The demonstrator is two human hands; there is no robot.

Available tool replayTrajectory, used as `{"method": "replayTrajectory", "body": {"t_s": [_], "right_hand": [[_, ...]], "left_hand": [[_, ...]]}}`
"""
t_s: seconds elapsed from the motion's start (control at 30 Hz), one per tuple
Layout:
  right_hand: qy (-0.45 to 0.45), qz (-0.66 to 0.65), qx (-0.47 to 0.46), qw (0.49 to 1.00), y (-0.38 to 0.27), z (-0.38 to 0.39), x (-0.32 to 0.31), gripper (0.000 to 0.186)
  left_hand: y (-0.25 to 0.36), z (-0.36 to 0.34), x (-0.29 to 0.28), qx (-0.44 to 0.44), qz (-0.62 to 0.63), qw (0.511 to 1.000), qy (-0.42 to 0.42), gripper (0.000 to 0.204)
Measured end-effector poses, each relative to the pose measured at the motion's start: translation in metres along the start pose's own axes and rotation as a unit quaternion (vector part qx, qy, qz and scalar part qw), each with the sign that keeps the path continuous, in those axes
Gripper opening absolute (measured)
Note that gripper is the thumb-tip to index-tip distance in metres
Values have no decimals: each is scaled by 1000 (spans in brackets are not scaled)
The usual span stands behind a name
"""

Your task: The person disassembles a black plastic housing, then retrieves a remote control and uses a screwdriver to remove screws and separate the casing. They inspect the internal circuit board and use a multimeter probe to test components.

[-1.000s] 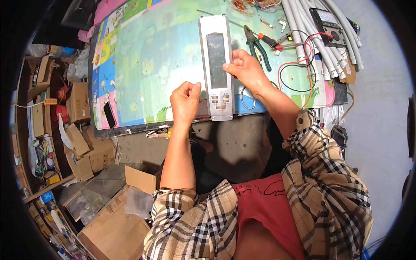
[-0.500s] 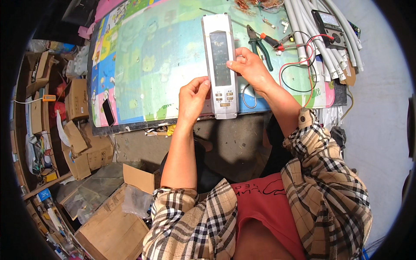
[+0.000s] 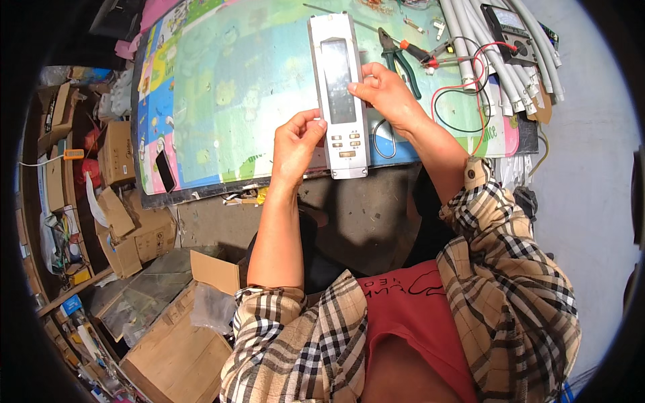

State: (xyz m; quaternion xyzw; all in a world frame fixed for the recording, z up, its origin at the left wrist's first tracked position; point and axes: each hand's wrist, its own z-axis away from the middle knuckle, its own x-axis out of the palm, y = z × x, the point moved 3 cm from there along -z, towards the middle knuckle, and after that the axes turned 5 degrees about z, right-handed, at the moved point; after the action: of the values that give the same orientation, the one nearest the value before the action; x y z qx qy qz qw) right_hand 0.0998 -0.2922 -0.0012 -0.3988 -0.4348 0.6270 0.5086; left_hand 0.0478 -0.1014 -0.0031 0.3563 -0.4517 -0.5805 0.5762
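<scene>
Between both hands I hold a long silver control panel (image 3: 339, 87) with a dark display window and several small buttons near its lower end. It stands lengthwise away from me, its lower end over the table's near edge. My left hand (image 3: 297, 144) grips its left side, thumb and bent fingers at the edge. My right hand (image 3: 386, 97) holds the right side, with the thumb on the edge of the window. Right of the panel lie green-handled pliers (image 3: 401, 64) and a screwdriver (image 3: 416, 55) with an orange and black handle. A looped grey cable (image 3: 384, 144) rests by the panel.
The table (image 3: 222, 127) has a colourful mat under a clear sheet. A phone (image 3: 165, 170) lies at its left edge. At the far right are an analog multimeter (image 3: 514, 37) with red and black leads and several white tubes (image 3: 470, 47). Cardboard boxes (image 3: 151, 235) stand at the left.
The panel has tilted slightly in my hands, and a pale reflection now covers part of its window. Both hands keep their hold. The view has shifted a little.
</scene>
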Motion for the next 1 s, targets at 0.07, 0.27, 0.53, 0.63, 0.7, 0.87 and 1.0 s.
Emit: {"method": "replayTrajectory", "body": {"t_s": [0.07,0.27,0.53,0.63,0.7,0.87,1.0], "right_hand": [[16,-5,-5,1000,0,0,-1,33],[30,7,-10,999,3,-3,-2,34],[24,-4,-12,1000,6,-4,0,34],[23,-8,-10,1000,4,-2,1,34],[24,-9,-9,1000,2,-2,3,34],[31,0,-8,999,8,-6,2,34],[64,59,-19,996,15,-5,10,30]], "left_hand": [[-1,0,2,3,4,1000,-11,32],[-3,4,7,13,-6,1000,-28,44],[-1,4,10,49,-90,994,-20,46],[2,6,10,48,-99,994,-21,46],[2,6,7,41,-84,995,-24,45],[1,5,5,16,-52,998,-33,43],[5,12,13,-2,-52,998,-28,61]]}}
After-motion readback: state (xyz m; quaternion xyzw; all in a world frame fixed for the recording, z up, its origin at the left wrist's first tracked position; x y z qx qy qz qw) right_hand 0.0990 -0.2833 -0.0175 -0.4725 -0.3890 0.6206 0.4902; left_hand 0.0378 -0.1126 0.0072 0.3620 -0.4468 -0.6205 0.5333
